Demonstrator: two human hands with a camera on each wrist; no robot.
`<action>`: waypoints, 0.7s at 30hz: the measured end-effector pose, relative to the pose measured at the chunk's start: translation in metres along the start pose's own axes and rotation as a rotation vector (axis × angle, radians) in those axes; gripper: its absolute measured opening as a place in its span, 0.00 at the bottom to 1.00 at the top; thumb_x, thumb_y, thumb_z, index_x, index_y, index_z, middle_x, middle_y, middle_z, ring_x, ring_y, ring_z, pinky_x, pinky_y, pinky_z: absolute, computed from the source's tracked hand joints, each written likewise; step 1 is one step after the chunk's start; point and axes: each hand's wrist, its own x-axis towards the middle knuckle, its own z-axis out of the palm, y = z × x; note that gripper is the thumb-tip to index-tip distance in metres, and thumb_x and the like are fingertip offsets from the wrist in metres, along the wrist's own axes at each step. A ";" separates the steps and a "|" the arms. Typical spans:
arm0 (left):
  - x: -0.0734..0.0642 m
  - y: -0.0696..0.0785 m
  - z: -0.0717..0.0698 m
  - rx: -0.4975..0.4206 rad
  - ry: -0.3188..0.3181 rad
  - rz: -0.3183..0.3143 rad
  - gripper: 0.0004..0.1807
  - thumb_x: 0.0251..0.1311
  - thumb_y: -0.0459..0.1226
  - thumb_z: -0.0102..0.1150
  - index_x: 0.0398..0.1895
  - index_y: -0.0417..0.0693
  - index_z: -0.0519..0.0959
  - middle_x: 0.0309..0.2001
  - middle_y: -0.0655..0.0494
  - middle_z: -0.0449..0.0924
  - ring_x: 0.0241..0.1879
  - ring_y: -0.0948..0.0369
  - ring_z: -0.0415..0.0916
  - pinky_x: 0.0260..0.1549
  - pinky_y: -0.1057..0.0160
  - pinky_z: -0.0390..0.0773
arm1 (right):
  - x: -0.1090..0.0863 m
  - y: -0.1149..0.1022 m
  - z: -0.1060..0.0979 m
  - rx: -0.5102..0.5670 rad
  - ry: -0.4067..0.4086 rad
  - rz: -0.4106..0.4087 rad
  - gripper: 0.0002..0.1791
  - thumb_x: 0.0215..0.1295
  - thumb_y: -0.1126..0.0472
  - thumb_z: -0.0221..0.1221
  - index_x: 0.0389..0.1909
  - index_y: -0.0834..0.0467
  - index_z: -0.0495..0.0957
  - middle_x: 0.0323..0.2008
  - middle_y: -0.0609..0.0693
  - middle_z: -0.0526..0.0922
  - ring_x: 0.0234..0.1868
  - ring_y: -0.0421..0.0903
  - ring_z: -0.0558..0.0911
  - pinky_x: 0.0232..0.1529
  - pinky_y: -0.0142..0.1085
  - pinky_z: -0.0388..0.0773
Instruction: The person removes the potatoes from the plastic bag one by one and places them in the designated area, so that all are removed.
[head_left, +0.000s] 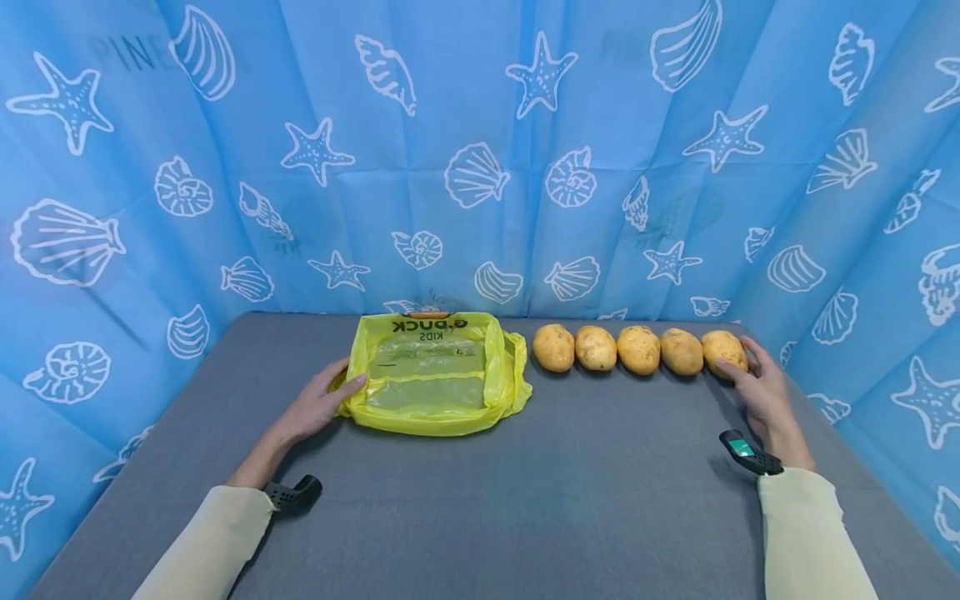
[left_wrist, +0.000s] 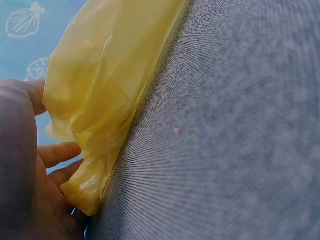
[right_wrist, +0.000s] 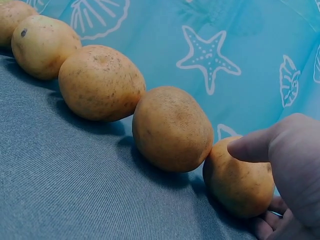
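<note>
A yellow see-through plastic bag (head_left: 427, 423) with dark print lies with its mouth spread wide, left of the table's middle. My left hand (head_left: 315, 404) holds its left side, thumb over the rim and fingers behind the film. Crumpled film (left_wrist: 92, 185) bunches beside those fingers in the left wrist view. Several potatoes form a row to the right of the bag. Around the rightmost potato (head_left: 723, 350) my right hand (head_left: 765, 396) has its thumb on the near side and fingers on the far right side. That potato (right_wrist: 235, 182) rests against its neighbour (right_wrist: 172, 129).
The grey cloth-covered table (head_left: 525, 508) stretches in front of both arms. A blue curtain (head_left: 480, 100) with white sea-shell prints hangs right behind its back edge and along both sides. Each wrist wears a dark band, the right one (head_left: 742, 450) with a small lit screen.
</note>
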 end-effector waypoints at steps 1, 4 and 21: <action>0.000 0.000 0.000 0.003 0.001 0.001 0.38 0.77 0.51 0.48 0.78 0.34 0.55 0.75 0.30 0.54 0.74 0.35 0.49 0.70 0.32 0.47 | -0.001 0.000 0.000 -0.003 0.003 0.004 0.44 0.78 0.48 0.52 0.83 0.53 0.38 0.79 0.68 0.41 0.77 0.67 0.48 0.72 0.59 0.54; 0.001 0.000 0.001 0.006 0.004 -0.003 0.39 0.77 0.52 0.47 0.78 0.34 0.55 0.75 0.30 0.54 0.74 0.34 0.49 0.70 0.32 0.47 | -0.003 -0.003 -0.001 -0.015 0.019 0.003 0.44 0.77 0.48 0.52 0.83 0.54 0.38 0.79 0.68 0.42 0.77 0.67 0.48 0.72 0.59 0.55; -0.007 -0.001 -0.001 0.096 0.090 0.039 0.37 0.80 0.52 0.41 0.79 0.35 0.53 0.77 0.31 0.48 0.76 0.34 0.45 0.69 0.30 0.47 | -0.034 -0.047 0.028 -0.386 0.140 -0.423 0.38 0.76 0.54 0.56 0.77 0.68 0.55 0.72 0.76 0.57 0.72 0.76 0.54 0.69 0.70 0.48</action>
